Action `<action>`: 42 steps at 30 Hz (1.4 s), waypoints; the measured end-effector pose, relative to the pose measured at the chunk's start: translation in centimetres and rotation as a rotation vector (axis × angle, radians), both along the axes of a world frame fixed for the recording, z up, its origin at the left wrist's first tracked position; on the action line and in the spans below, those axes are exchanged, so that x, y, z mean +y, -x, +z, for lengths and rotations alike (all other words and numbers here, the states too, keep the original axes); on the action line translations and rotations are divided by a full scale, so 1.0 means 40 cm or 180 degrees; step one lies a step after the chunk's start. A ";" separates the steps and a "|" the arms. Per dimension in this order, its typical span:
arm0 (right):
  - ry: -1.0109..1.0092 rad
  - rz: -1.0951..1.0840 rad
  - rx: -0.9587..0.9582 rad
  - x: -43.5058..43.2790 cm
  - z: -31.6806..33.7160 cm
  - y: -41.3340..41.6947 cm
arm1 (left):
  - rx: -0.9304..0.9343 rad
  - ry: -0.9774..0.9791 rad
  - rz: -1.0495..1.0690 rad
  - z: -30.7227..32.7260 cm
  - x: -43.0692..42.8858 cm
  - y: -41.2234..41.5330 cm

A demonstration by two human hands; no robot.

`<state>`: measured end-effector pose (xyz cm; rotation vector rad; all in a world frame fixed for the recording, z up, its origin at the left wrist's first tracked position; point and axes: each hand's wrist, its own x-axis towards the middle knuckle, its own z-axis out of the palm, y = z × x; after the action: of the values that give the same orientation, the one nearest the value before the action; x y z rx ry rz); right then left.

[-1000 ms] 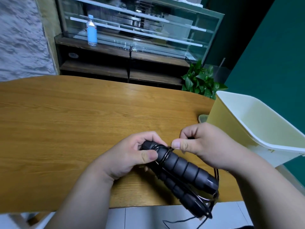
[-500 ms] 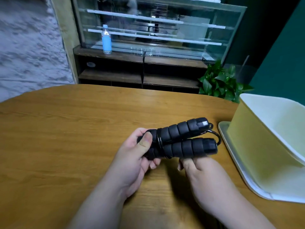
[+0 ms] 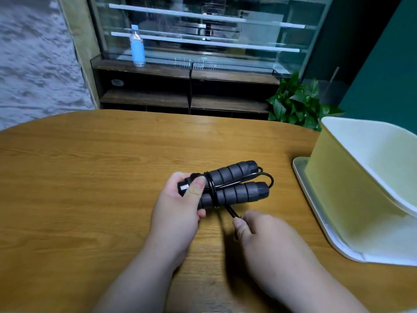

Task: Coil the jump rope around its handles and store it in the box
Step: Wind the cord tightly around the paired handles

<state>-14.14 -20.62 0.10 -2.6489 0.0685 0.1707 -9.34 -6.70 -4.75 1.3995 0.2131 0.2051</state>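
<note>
A: Position of the jump rope handles (image 3: 228, 185)?

B: Two black foam handles, side by side, held just above the wooden bench (image 3: 90, 168), mid-frame. Free ends point right, toward the box.

A: Left hand (image 3: 180, 204)?

B: Grip clamped on the handles' left ends. Thumb lies across the top, fingers curl beneath.

A: And the rope (image 3: 230, 210)?

B: Thin black cord. Several turns circle both handles near the left hand. A loop bulges past the right ends. One strand runs down and toward the camera into the right hand (image 3: 264, 236).

A: Right hand's grip?

B: Pinched together on that strand, between thumb and fingers, just below the handles. Strand looks taut.

A: Box?

B: Pale yellow plastic box (image 3: 334, 190), open, at the right edge of the bench, standing on its white lid (image 3: 316, 213). Well apart from the handles.

A: Background?

B: Glass display cabinet (image 3: 203, 41), a water bottle (image 3: 137, 47) on its ledge, a green plant (image 3: 295, 105) behind the bench.
</note>
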 end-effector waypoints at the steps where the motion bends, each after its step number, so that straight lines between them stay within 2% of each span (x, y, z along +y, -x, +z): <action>1: 0.0029 -0.0014 0.0028 -0.002 0.004 0.000 | -0.0056 -0.0229 0.0032 0.000 -0.001 0.002; 4: 0.0154 0.0051 0.0084 -0.010 0.013 0.005 | -0.0156 -0.0975 0.0170 0.005 0.002 0.006; 7: 0.0263 0.0120 0.0159 -0.018 0.031 0.013 | -0.0206 -0.1420 0.0221 0.016 0.005 0.008; 13: 0.0500 0.0238 0.0069 -0.047 0.065 0.026 | -0.0257 -0.2127 0.0147 0.010 0.020 0.005; 19: 0.0566 0.0404 -0.0305 -0.069 0.098 0.036 | -0.0379 -0.2467 -0.0412 0.016 0.030 0.015; 23: 0.0340 0.0502 -0.0576 -0.082 0.101 0.029 | -0.0524 -0.2127 -0.0976 0.015 0.040 0.019; 27: 0.0202 0.0520 -0.0841 -0.102 0.093 0.018 | -0.0642 -0.1297 -0.1673 0.015 0.043 0.018; 32: -0.0093 0.0512 -0.0799 -0.129 0.071 -0.001 | -0.0760 -0.0672 -0.2411 0.011 0.059 0.017; 42: -0.1090 0.0678 -0.0256 -0.153 0.062 -0.015 | -0.0674 0.0681 -0.2383 0.016 0.070 0.025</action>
<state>-13.56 -26.74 2.59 -2.3128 -0.2489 0.1324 -10.35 -3.89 -4.09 1.1506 -0.4534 -0.2839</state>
